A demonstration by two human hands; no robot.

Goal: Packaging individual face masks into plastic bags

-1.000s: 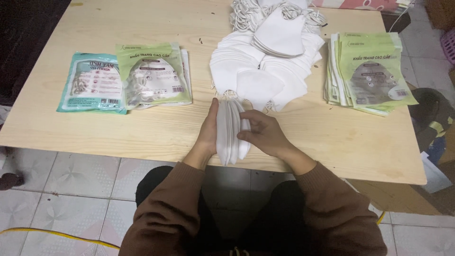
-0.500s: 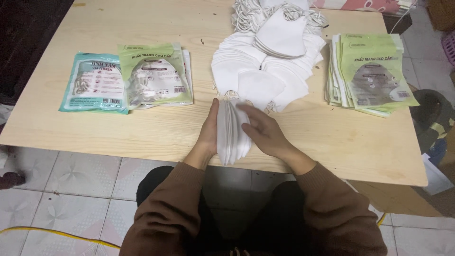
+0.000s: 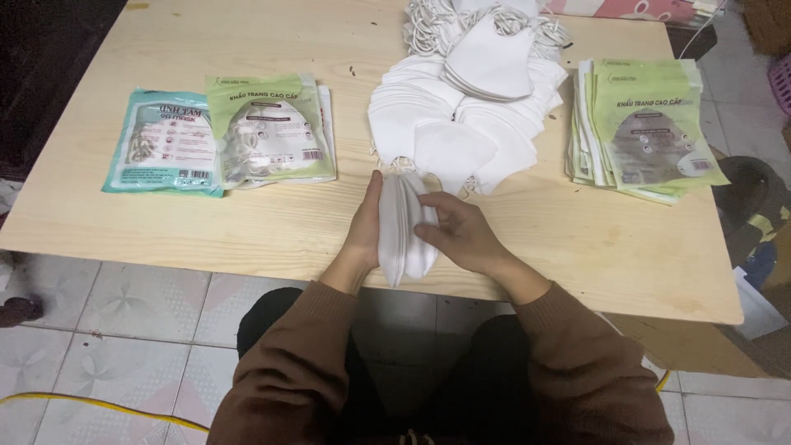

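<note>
A small stack of folded white face masks (image 3: pixel 401 235) stands on edge at the near side of the wooden table (image 3: pixel 247 239). My left hand (image 3: pixel 363 229) lies flat against the stack's left side. From the right, my right hand (image 3: pixel 458 233) grips it, fingers curled over the front masks. Just beyond the hands lies a big loose pile of white masks (image 3: pixel 461 124) with tangled ear loops at the far end.
Filled green and teal mask packets (image 3: pixel 221 136) lie at the left of the table. A pile of flat green packets (image 3: pixel 643 128) sits at the right. Tiled floor shows below the table's near edge, with a yellow cable (image 3: pixel 99 405) at lower left.
My right hand's fingers have shifted slightly over the front of the stack. The stack stays between both hands at the same spot.
</note>
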